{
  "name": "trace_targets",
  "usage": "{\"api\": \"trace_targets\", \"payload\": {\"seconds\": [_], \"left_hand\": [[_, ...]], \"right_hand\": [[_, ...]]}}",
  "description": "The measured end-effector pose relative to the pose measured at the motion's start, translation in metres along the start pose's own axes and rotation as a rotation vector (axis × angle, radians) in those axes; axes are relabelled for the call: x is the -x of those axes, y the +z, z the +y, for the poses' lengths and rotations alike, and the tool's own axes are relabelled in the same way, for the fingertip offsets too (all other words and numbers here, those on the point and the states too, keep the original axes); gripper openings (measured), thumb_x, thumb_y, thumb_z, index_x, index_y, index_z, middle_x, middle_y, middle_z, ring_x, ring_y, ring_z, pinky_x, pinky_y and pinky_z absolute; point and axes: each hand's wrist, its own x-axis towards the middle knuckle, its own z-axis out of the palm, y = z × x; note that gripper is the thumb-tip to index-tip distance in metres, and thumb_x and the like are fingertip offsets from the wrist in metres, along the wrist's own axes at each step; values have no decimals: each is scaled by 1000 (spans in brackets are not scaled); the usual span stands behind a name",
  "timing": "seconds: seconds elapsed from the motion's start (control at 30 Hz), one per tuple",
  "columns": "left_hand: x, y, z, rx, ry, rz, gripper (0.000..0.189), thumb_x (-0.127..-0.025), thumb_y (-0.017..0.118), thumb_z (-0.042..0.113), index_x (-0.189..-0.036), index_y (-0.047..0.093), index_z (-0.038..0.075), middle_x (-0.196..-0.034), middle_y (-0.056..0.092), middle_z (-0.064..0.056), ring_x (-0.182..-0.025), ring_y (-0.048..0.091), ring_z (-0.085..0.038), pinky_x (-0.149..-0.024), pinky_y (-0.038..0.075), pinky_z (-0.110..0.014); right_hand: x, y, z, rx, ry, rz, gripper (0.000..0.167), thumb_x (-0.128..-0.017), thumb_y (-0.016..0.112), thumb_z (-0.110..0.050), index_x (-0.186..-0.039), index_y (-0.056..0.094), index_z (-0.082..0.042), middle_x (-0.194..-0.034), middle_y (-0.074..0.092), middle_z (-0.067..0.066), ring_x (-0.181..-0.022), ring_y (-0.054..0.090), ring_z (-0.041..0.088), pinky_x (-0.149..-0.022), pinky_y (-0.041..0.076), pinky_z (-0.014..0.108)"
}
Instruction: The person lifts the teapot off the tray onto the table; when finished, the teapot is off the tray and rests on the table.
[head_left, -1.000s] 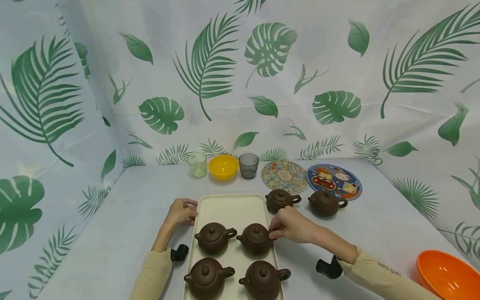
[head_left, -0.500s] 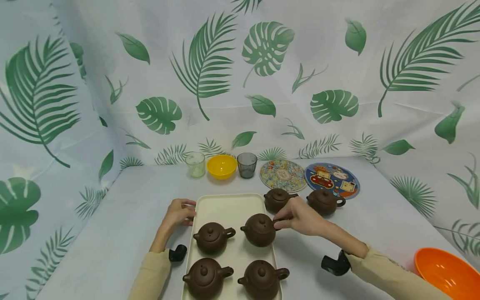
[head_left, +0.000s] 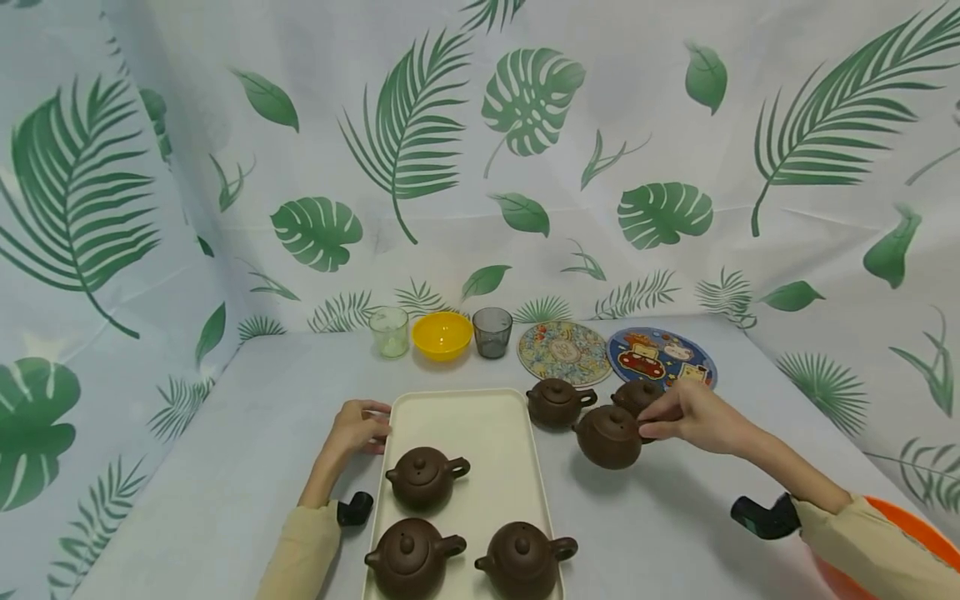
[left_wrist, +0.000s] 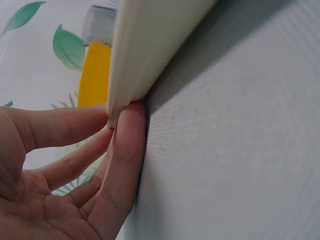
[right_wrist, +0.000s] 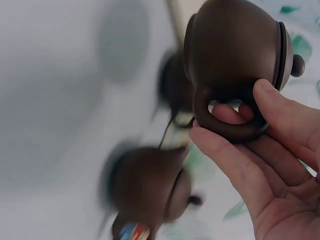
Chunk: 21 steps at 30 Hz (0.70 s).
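One teapot (head_left: 606, 437) is seemingly being moved, needing gentle lowering; right hand (head_left: 693, 417) is gripping it, left hand (head_left: 358, 428) pinching the tray's (head_left: 480, 423) left edge.

The left hand (head_left: 358, 427) has its fingertips (left_wrist: 131, 114) drawn together in a pinch, the bare left forearm (head_left: 324, 475) running back from it toward the person into a beige left sleeve (head_left: 303, 554). The right hand (head_left: 697, 417) is held aloft, fingers (right_wrist: 232, 162) curled in a grip; the right forearm (head_left: 798, 471) slants back and outward from it to a beige right sleeve (head_left: 885, 546).
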Motion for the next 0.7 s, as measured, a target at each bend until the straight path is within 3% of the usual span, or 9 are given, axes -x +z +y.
{"api": "trace_targets", "payload": {"seconds": [0.33, 0.7], "left_hand": [[-1, 2, -1, 14, 8, -7, 37, -78, 62, -8, -115, 61, -9, -94, 66, -21, -62, 62, -14, -52, 57, -27], [-1, 1, -1, 11, 10, -3, 37, -78, 62, -9, -115, 61, -10, -90, 66, -19, -61, 62, -13, -52, 57, -27]], "right_hand": [[34, -16, 43, 19, 53, -38, 11, -82, 72, -2, -87, 74, 8, -76, 74, 6, -68, 68, 6, -55, 55, 22], [46, -14, 64, -41, 35, -61, 10, -81, 71, 2, -87, 74, 9, -77, 74, 7, -71, 68, 4, -57, 56, 21]]}}
